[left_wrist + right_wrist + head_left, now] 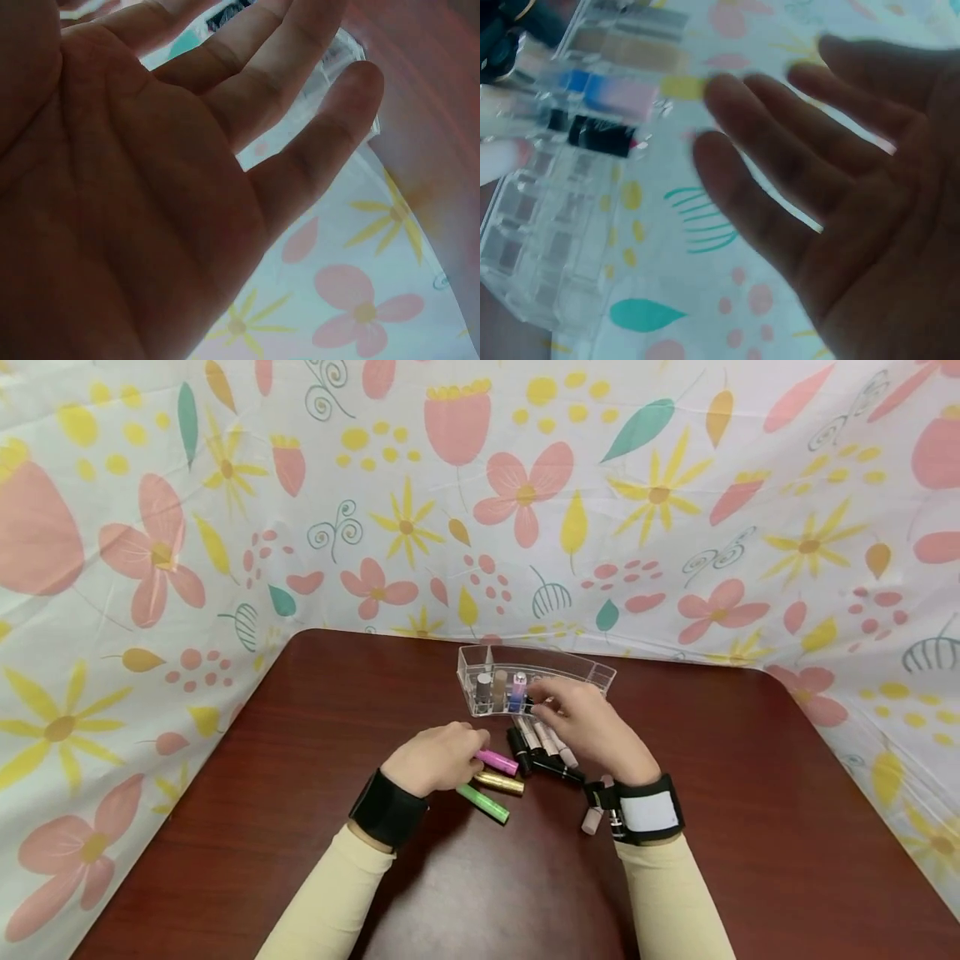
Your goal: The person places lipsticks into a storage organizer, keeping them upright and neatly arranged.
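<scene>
A clear acrylic organizer [536, 658] stands toward the back of the table. Upright in its left compartments are a grey-capped tube [483, 691], a tan tube [499, 687] and a blue-and-pink tube [517, 690]. Beside these, a black tube [600, 135] shows in the right wrist view. My right hand [581, 714] hovers at the organizer's front with its fingers loosely extended and nothing held. Over the left ends of a pink tube [498, 762], a gold tube [501, 782] and a green tube [483, 803] is my left hand [438, 757], fingers apart and relaxed.
In front of the organizer lie several black and pale tubes [564, 749] close together. Another pale tube [592, 820] lies by the right wrist, partly hidden by the strap. The dark wooden table [300, 760] meets a floral cloth [637, 568] at the back.
</scene>
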### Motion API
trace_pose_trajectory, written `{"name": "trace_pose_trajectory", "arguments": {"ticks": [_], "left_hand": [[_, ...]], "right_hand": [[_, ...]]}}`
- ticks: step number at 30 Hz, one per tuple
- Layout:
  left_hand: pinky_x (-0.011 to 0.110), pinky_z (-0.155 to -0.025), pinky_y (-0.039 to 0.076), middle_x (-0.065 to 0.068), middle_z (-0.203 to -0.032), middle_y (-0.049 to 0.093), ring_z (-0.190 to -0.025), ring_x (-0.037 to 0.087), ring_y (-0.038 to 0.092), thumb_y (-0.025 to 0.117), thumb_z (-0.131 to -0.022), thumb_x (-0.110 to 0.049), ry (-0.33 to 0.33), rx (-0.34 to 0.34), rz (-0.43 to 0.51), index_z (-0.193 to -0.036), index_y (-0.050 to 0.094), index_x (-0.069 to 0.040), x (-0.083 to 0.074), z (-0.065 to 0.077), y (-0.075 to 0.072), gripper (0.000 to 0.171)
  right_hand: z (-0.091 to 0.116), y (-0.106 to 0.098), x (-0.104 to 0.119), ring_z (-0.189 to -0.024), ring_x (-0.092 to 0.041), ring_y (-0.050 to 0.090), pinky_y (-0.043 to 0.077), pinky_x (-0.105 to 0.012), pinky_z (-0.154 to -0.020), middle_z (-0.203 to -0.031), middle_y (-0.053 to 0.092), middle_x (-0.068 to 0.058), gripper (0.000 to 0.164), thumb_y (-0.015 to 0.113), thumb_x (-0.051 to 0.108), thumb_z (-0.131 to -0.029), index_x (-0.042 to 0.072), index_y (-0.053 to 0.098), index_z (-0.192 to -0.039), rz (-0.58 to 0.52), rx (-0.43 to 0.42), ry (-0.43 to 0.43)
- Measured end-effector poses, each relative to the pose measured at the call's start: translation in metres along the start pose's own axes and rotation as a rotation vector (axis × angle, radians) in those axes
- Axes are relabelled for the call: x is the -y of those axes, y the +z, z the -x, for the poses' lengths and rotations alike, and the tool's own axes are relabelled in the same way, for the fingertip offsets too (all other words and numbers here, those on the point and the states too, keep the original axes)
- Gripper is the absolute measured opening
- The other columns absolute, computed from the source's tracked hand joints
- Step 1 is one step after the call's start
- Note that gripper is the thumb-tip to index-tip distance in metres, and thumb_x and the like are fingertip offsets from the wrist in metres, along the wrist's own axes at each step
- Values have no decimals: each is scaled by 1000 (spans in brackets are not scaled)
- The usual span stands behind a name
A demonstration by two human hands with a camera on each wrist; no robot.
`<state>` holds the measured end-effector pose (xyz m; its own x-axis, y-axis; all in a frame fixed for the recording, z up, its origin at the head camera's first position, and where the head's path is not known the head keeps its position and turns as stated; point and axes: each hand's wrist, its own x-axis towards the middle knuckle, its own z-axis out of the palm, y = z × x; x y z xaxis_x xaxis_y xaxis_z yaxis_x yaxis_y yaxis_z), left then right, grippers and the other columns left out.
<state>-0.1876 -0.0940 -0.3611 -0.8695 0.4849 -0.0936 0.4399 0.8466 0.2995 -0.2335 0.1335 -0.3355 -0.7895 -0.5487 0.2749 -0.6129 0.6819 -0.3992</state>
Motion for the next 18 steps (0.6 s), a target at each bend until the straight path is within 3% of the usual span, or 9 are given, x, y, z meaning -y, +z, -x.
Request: {"name": "trace_pose_trajectory", "arguments": {"ticks": [6,9,14,18], "left_hand": [[30,-66,47,6,-93,63,-77,16,56,68,-96,-14,27,-84,4,-105,69,-8,13,-3,1,11],[31,-67,48,7,-94,61,-77,16,56,69,-95,-12,44,-99,4,-108,68,-7,17,-10,8,14],[31,-64,46,6,-91,56,-74,16,52,71,-91,-11,64,-108,-44,-103,68,-7,19,-17,20,13],[32,-62,45,5,-89,55,-73,16,51,73,-89,-11,65,-99,-54,-98,67,-8,17,-19,24,11]], "right_hand": [[-2,14,7,-91,-18,71,57,-37,-80,-99,75,-7,15,67,10,-96,6,71,-110,-7,205,-85],[-4,28,6,-81,-13,66,54,-31,-73,-88,71,-2,12,71,10,-92,7,70,-104,10,271,-101],[-6,47,7,-70,-10,52,44,-24,-62,-81,64,-3,9,75,11,-86,8,68,-90,64,303,-108],[-5,57,7,-73,-11,52,46,-32,-67,-82,62,-4,14,80,15,-82,11,67,-84,110,306,-76]]}}
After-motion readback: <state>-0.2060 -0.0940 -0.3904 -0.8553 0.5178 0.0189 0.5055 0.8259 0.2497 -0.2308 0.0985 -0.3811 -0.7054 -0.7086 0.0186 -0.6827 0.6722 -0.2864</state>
